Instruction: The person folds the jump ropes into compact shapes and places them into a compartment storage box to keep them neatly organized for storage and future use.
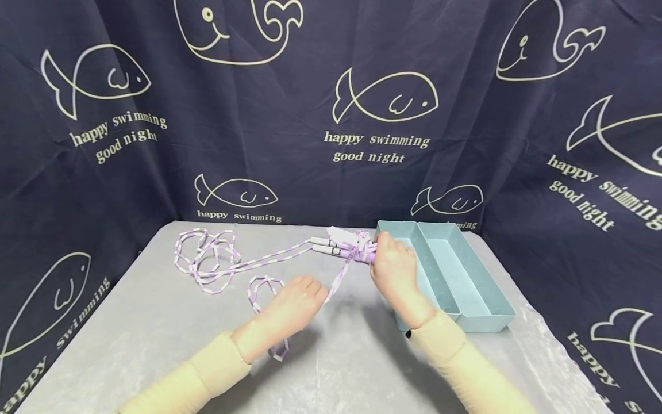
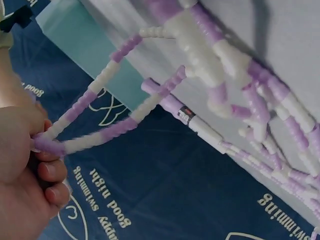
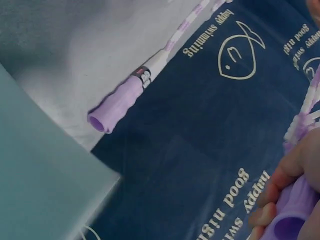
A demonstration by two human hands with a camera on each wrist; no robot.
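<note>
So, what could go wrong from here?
Pulling the beaded strand between the left hand and right hand could tighten the bunched beads near the right hand. The loose loops on the table could snag if dragged. The free handle lies close to the tray, so it might get knocked.

The left hand (image 1: 301, 298) hides the stretch of beaded skipping rope (image 2: 195, 55) it grips; the nearest beads blur in the left wrist view. The right hand (image 1: 395, 267) covers much of the purple handle (image 3: 297, 200) and part of the two-compartment tray (image 1: 468, 282) by the far right corner of the table (image 1: 351, 359). Print on the dark label (image 3: 141, 77) of another handle (image 3: 119, 102) is too small to read. The head view cuts off the table's near edge.
</note>
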